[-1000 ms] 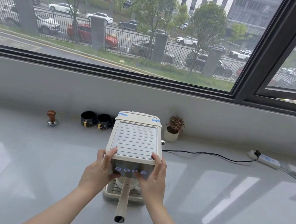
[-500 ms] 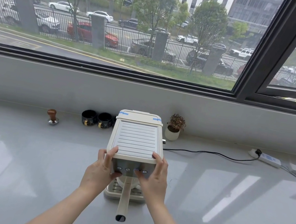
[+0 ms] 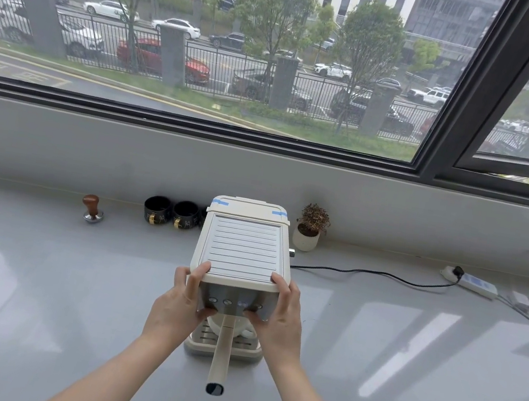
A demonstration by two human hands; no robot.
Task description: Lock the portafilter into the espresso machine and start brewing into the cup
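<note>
A cream espresso machine (image 3: 243, 249) stands on the pale counter, seen from above. Its portafilter sits under the front panel, and the long cream handle (image 3: 221, 353) points straight toward me. A white cup (image 3: 241, 330) rests on the drip tray beneath it, mostly hidden. My left hand (image 3: 179, 304) clasps the machine's front left corner, thumb under the button row. My right hand (image 3: 279, 317) clasps the front right corner, its thumb against the right-hand buttons (image 3: 236, 303).
Two black mugs (image 3: 171, 212) and a wooden-knobbed tamper (image 3: 93, 208) stand to the left at the back wall. A small potted plant (image 3: 309, 228) is right of the machine. A black cord (image 3: 372, 274) runs to a power strip (image 3: 471, 283) at the far right.
Both hands stay on the machine's front corners. The lit blue glow of the buttons has faded to dim.
</note>
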